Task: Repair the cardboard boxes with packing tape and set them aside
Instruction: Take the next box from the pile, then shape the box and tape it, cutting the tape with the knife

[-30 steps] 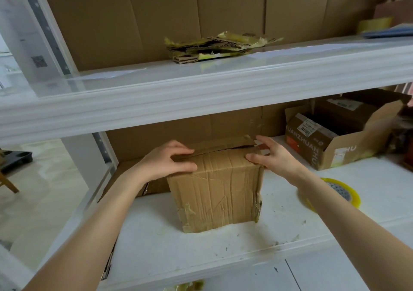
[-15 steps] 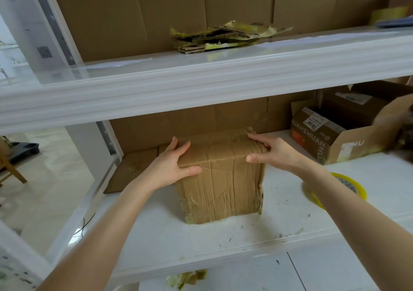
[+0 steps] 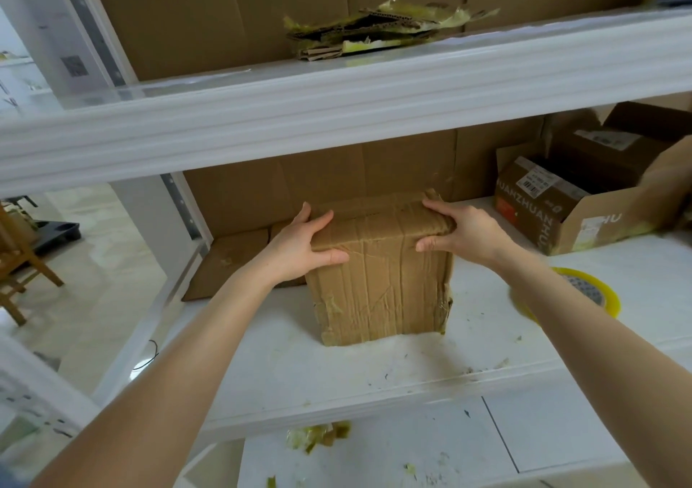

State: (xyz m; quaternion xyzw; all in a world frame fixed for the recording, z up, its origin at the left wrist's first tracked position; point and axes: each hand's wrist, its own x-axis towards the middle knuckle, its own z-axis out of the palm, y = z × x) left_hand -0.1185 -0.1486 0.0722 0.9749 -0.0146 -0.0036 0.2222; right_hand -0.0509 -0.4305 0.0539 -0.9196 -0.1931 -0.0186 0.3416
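Observation:
A worn brown cardboard box (image 3: pixel 382 285), wrinkled and covered in tape, stands upright on the white middle shelf (image 3: pixel 299 367). My left hand (image 3: pixel 299 248) grips its upper left corner, thumb on the front face and fingers over the top. My right hand (image 3: pixel 460 231) grips the upper right corner the same way. The top flaps lie pressed flat under both hands. A yellow roll of packing tape (image 3: pixel 588 293) lies flat on the shelf to the right, partly hidden by my right forearm.
An open printed carton (image 3: pixel 584 210) stands at the back right. Flat cardboard (image 3: pixel 232 263) lies behind the box at left. Torn cardboard and tape scraps (image 3: pixel 374 30) sit on the upper shelf, whose beam (image 3: pixel 337 113) overhangs. Tape bits (image 3: pixel 318 435) litter the floor.
The raised top flap has been pressed down flat. Both hands have shifted from the flap edges to gripping the box's upper corners.

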